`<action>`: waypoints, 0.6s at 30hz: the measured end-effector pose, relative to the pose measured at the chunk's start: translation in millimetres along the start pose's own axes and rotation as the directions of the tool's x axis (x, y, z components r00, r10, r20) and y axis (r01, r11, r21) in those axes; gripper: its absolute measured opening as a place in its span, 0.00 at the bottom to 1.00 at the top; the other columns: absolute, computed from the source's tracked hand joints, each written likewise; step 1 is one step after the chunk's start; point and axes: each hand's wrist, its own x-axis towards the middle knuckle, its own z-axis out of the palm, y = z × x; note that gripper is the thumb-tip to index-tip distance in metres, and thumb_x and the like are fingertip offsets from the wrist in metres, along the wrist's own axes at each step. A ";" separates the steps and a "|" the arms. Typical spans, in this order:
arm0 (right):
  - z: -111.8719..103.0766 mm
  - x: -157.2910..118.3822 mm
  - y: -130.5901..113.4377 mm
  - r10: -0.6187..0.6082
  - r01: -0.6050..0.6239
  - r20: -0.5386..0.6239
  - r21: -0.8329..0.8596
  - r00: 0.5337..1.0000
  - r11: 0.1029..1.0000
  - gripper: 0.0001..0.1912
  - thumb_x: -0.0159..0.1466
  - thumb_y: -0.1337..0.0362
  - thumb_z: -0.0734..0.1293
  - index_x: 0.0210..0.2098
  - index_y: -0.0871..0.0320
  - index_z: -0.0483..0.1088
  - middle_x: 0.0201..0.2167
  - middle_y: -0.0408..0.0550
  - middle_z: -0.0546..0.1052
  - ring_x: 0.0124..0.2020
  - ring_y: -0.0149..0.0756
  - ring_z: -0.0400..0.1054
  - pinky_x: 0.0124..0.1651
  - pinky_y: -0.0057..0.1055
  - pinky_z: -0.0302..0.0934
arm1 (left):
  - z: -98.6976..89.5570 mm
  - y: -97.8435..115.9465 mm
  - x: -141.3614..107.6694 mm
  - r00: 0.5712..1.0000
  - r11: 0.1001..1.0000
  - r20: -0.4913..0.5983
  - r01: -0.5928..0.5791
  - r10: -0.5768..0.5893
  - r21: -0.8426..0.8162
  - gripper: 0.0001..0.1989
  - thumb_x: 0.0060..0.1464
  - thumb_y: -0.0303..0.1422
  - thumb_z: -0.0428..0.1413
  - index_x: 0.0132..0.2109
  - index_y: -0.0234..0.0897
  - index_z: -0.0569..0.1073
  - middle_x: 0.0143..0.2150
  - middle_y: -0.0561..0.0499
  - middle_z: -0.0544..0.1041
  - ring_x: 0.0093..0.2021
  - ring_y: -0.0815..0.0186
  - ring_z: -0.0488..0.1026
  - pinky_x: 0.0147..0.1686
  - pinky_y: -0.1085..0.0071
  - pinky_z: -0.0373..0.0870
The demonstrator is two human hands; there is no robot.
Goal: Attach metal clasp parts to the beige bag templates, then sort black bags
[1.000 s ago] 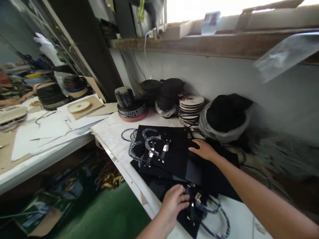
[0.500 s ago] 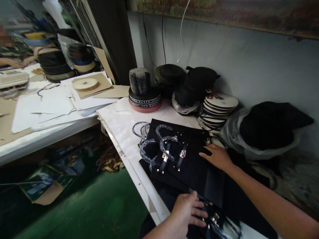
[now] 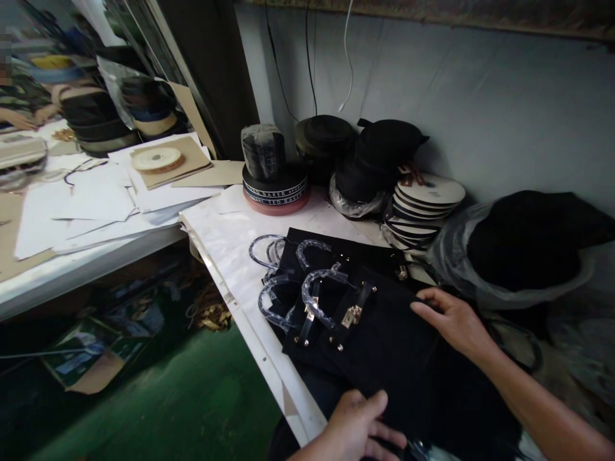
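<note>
Several black bag panels (image 3: 394, 346) lie overlapping on the white-covered table, with plastic-wrapped curved handles (image 3: 317, 288) at their left end. On the top panel sits a strap with a gold-coloured metal clasp (image 3: 352, 316); a second strap and clasp lie beside it. My right hand (image 3: 451, 320) pinches the far right edge of the top panel between thumb and fingers. Near the table's front edge, my left hand (image 3: 362, 426) is over the panel's near side with fingers apart. Parts of its fingers blend into the dark material and the bottom of the frame.
Rolls of lettered webbing (image 3: 276, 189), black rolls (image 3: 384, 157) and a stack of white-sided spools (image 3: 427, 205) stand along the wall. A large plastic-wrapped black roll (image 3: 523, 250) sits at right. Another table (image 3: 96, 234) holds papers; another person's hands (image 3: 29, 118) show at far left.
The top panel and its clasp have shifted slightly toward me and look raised. My right hand has moved right and closed on its edge; my left hand has dropped slightly lower.
</note>
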 end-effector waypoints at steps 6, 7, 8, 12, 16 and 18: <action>13.5 -1.3 -43.9 -0.254 0.232 0.225 0.119 0.941 0.965 0.20 0.66 0.44 0.68 0.42 0.54 0.78 0.39 0.45 0.78 0.40 0.34 0.72 0.43 0.29 0.64 | -37.0 -16.1 -27.6 0.998 0.970 -0.052 -0.021 0.034 0.241 0.42 0.46 0.65 0.63 0.46 0.25 0.76 0.38 0.34 0.80 0.31 0.61 0.77 0.30 0.71 0.69; 29.4 10.4 -46.8 -0.331 0.317 0.207 0.098 0.921 0.943 0.17 0.68 0.47 0.68 0.41 0.54 0.78 0.40 0.45 0.77 0.41 0.33 0.72 0.47 0.29 0.64 | -42.1 -16.8 -27.6 0.986 0.977 -0.146 -0.044 0.076 0.210 0.45 0.44 0.66 0.63 0.48 0.24 0.75 0.38 0.34 0.80 0.29 0.61 0.77 0.31 0.69 0.71; 47.4 24.3 -47.5 -0.403 0.397 0.174 0.070 0.899 0.915 0.14 0.69 0.50 0.68 0.40 0.55 0.77 0.44 0.45 0.77 0.46 0.34 0.71 0.52 0.31 0.63 | -46.3 -16.3 -25.6 0.963 0.983 -0.242 -0.083 0.122 0.165 0.48 0.42 0.67 0.63 0.49 0.23 0.74 0.38 0.34 0.79 0.29 0.61 0.77 0.31 0.67 0.72; 107.7 72.7 -41.6 -0.352 0.381 0.169 -0.187 0.920 0.905 0.10 0.68 0.55 0.69 0.43 0.55 0.78 0.56 0.47 0.74 0.56 0.43 0.68 0.61 0.45 0.59 | -54.8 -1.6 -9.6 0.833 0.966 -0.522 -0.253 0.185 -0.061 0.51 0.34 0.60 0.72 0.56 0.26 0.68 0.48 0.33 0.78 0.35 0.53 0.79 0.29 0.62 0.76; 109.4 55.1 -53.5 -0.355 0.365 0.086 -0.216 0.931 0.906 0.12 0.65 0.53 0.72 0.42 0.54 0.76 0.48 0.47 0.75 0.51 0.41 0.70 0.57 0.44 0.62 | -57.2 10.0 -15.0 0.880 0.912 -0.469 -0.255 0.080 -0.323 0.48 0.40 0.42 0.76 0.64 0.35 0.64 0.57 0.35 0.76 0.43 0.48 0.80 0.38 0.56 0.80; 93.8 16.9 -63.9 -0.350 0.366 0.124 -0.142 0.928 0.920 0.18 0.61 0.54 0.75 0.48 0.54 0.74 0.49 0.48 0.75 0.49 0.40 0.72 0.53 0.38 0.66 | -59.5 3.5 -29.7 0.906 0.878 -0.422 -0.229 0.034 -0.421 0.51 0.37 0.37 0.77 0.66 0.38 0.63 0.58 0.36 0.76 0.50 0.44 0.79 0.45 0.54 0.79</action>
